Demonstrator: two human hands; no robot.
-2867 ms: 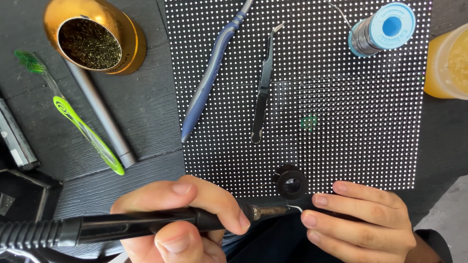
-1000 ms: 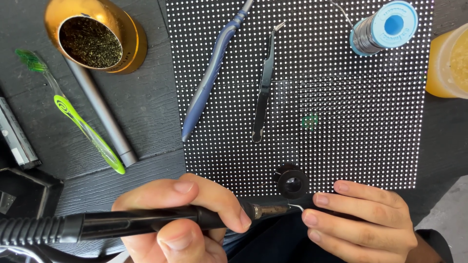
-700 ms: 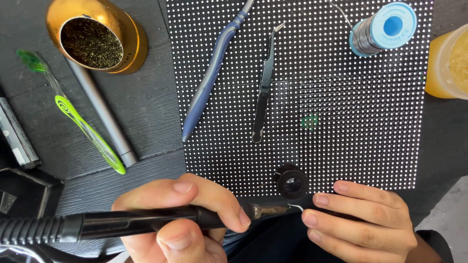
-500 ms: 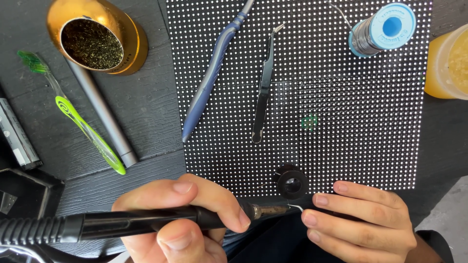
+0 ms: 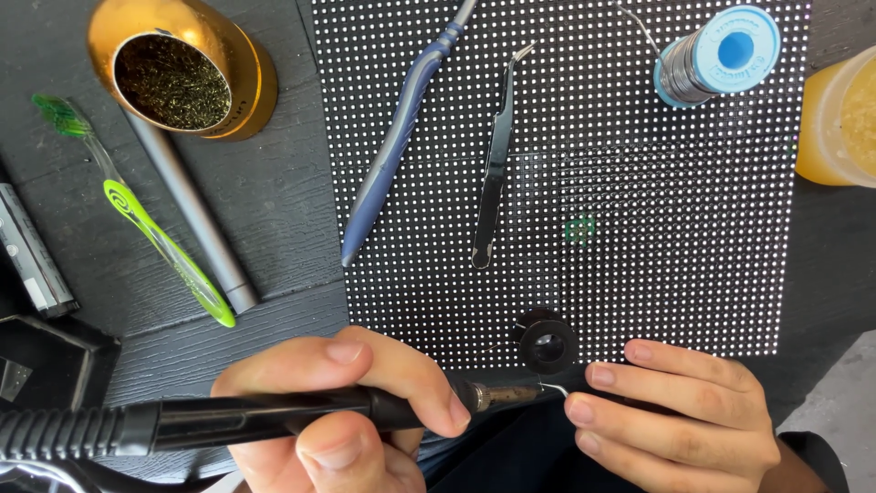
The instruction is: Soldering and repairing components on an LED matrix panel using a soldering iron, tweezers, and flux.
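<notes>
My left hand (image 5: 342,402) grips a black soldering iron (image 5: 274,418) that lies across the bottom of the view, its metal tip (image 5: 547,389) pointing right. My right hand (image 5: 675,411) is at the near edge of a black panel dotted with white points (image 5: 566,164), fingers curled; its fingertips meet the iron's tip, and whether they pinch anything is hidden. A small black ring (image 5: 546,340) sits on the panel just above the tip.
On the panel lie a blue-handled tool (image 5: 401,137), black tweezers (image 5: 495,164) and a blue solder spool (image 5: 721,57). To the left are a gold pot of brass wool (image 5: 182,78), a green toothbrush (image 5: 137,210) and a grey pen (image 5: 192,215). An amber jar (image 5: 839,114) stands at the right.
</notes>
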